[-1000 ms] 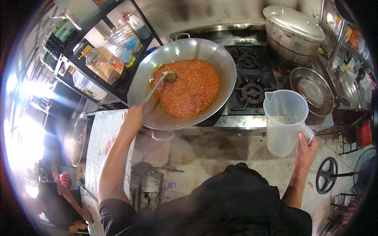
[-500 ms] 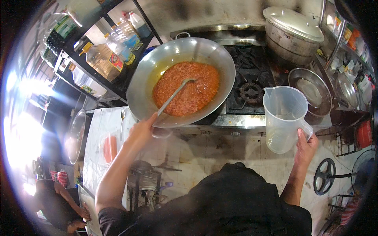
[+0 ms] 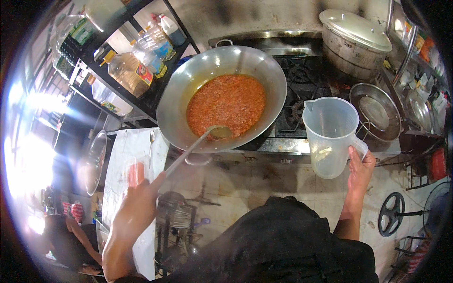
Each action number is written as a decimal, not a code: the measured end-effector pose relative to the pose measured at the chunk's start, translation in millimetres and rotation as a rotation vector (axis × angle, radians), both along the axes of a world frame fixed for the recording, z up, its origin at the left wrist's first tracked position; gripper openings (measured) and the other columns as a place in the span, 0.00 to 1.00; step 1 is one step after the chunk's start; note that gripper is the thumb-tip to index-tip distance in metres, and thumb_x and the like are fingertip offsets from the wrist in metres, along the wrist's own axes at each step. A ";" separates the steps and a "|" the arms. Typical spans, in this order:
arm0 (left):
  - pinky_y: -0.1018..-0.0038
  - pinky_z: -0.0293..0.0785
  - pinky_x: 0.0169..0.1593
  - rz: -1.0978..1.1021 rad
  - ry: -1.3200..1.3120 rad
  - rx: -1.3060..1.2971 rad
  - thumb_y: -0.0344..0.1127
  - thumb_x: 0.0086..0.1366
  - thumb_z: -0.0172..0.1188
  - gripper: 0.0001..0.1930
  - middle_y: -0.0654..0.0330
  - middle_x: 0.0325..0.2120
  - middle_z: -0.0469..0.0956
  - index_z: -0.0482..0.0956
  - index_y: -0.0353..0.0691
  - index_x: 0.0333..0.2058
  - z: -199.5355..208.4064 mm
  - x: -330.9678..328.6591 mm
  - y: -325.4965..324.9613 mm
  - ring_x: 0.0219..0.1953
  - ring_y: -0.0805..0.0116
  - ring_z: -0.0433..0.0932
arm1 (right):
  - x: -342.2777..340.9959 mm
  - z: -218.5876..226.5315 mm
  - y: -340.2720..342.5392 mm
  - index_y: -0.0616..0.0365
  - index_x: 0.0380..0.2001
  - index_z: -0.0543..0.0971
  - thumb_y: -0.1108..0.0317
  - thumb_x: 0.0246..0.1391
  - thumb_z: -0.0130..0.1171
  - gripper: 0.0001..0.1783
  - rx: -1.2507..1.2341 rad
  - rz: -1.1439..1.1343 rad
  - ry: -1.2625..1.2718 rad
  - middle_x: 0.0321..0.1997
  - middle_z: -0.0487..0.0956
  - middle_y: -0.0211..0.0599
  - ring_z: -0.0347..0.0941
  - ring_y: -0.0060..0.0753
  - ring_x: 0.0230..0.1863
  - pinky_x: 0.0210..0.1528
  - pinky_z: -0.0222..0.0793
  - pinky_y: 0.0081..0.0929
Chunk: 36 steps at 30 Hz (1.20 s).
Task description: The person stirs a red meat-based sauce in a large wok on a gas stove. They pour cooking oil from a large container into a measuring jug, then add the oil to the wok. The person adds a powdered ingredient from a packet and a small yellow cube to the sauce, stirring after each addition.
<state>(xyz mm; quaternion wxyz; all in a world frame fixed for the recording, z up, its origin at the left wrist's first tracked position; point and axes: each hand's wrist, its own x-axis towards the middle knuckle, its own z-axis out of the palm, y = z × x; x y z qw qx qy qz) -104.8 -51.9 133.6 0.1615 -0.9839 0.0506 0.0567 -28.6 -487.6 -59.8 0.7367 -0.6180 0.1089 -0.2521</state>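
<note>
The left hand [image 3: 136, 205], its fingers wrapped round the handle, has drawn the ladle [image 3: 191, 150] from the middle to the near edge of the red sauce [image 3: 226, 104] in the wok [image 3: 174, 94], so the stirring has reached that side, while the jug [image 3: 331, 137], slightly nearer the wok, hangs from the curled fingers of the right hand [image 3: 361, 168].

Glossy metal wok [image 3: 172, 104], translucent plastic jug [image 3: 332, 129]

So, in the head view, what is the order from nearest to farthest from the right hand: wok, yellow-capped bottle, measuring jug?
1. Measuring jug, held in the right hand.
2. Wok, on the stove, left of the jug.
3. Yellow-capped bottle, on the black shelf, farther left.
</note>
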 end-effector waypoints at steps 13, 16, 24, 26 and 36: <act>0.55 0.74 0.39 0.073 -0.199 -0.351 0.33 0.59 0.54 0.26 0.46 0.32 0.79 0.66 0.49 0.59 -110.2 159.7 65.5 0.35 0.50 0.80 | -22.6 -10.4 -25.6 0.63 0.38 0.79 0.74 0.48 0.64 0.12 -0.030 -0.135 0.091 0.35 0.80 0.30 0.74 0.18 0.34 0.41 0.67 0.17; 0.61 0.75 0.28 0.326 -0.139 -0.519 0.34 0.62 0.52 0.25 0.50 0.27 0.79 0.65 0.50 0.59 -99.6 180.7 93.4 0.24 0.58 0.78 | -28.3 -12.0 -33.4 0.64 0.38 0.79 0.74 0.48 0.64 0.12 0.007 -0.149 0.070 0.34 0.80 0.29 0.73 0.16 0.33 0.38 0.66 0.16; 0.76 0.65 0.15 0.656 0.196 -1.158 0.29 0.63 0.45 0.25 0.63 0.16 0.69 0.63 0.41 0.61 -132.3 197.2 81.9 0.12 0.74 0.67 | -35.7 -9.2 -34.9 0.64 0.38 0.79 0.72 0.50 0.63 0.12 -0.062 -0.122 0.076 0.34 0.79 0.28 0.71 0.15 0.33 0.36 0.63 0.14; 0.77 0.64 0.14 0.579 0.264 -1.180 0.29 0.64 0.44 0.24 0.65 0.16 0.67 0.64 0.42 0.60 -125.0 182.7 73.6 0.12 0.75 0.65 | -35.1 -8.6 -33.9 0.64 0.38 0.79 0.71 0.50 0.63 0.12 -0.061 -0.125 0.070 0.35 0.79 0.29 0.72 0.16 0.33 0.36 0.64 0.14; 0.68 0.71 0.30 0.113 0.017 -0.526 0.26 0.60 0.51 0.24 0.52 0.22 0.74 0.71 0.48 0.56 -26.0 67.6 36.9 0.23 0.59 0.74 | -17.1 1.2 -11.6 0.64 0.37 0.80 0.74 0.48 0.64 0.11 -0.009 -0.021 0.046 0.34 0.80 0.31 0.74 0.17 0.33 0.37 0.67 0.16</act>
